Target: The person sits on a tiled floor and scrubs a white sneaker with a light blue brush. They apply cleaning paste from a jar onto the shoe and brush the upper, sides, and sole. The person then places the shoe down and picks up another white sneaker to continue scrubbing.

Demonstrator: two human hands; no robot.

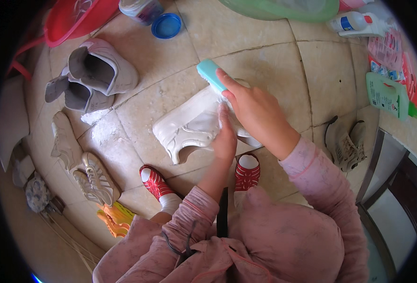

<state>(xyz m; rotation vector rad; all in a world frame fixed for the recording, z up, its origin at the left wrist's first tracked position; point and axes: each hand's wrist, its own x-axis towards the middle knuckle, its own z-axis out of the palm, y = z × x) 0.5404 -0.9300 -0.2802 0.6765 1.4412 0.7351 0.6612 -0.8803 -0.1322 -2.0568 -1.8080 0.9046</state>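
Observation:
A white shoe (pixel 190 120) with a sculpted sole is held on its side above the tiled floor, in front of my feet. My left hand (pixel 226 132) grips it near its middle, partly hidden behind my right arm. My right hand (pixel 256 109) is closed around a turquoise brush (pixel 212 76), its bristle side against the shoe's upper edge, where some white foam shows. Part of the shoe is covered by my hands. White powder or foam (pixel 106 131) lies on the tiles to the left.
High-top shoes (pixel 102 67), white sneakers (pixel 97 177) and orange footwear (pixel 116 219) stand left. A red basin (pixel 77 21), a jar (pixel 141 10) with its blue lid (pixel 166 26), and a green basin (pixel 275 9) are ahead. Bottles (pixel 387 95) and grey sneakers (pixel 344 145) lie right.

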